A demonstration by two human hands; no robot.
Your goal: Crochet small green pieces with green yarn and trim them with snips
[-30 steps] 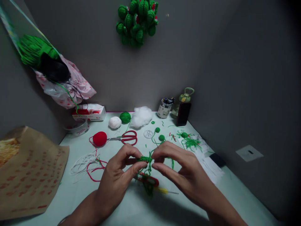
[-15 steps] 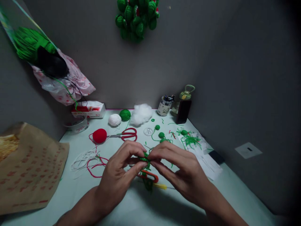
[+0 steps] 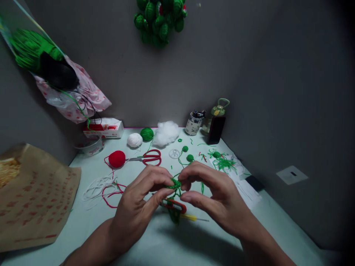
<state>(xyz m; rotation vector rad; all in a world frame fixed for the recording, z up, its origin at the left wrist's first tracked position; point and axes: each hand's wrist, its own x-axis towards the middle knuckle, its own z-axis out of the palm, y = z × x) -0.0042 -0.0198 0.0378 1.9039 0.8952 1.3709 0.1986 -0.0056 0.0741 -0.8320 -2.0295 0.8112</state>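
Note:
Between the thumb and fingers of my left hand, a small green crochet piece is pinched, with loose green yarn hanging below it. My right hand is beside it, thumb and forefinger apart; its fingertips come close to the piece, and I cannot tell if they touch. Under the hands are an orange-red loop-shaped tool and a yellow-handled thin metal tool, with a darker green piece partly behind them.
Red-handled scissors, a red yarn ball, a white yarn ball, a green yarn ball and white stuffing lie beyond my hands. A paper bag stands left; a phone leans against a bottle.
My right thumb and fingers have parted from their pinch at the green crochet piece. The left hand keeps its hold, and more of the piece shows.

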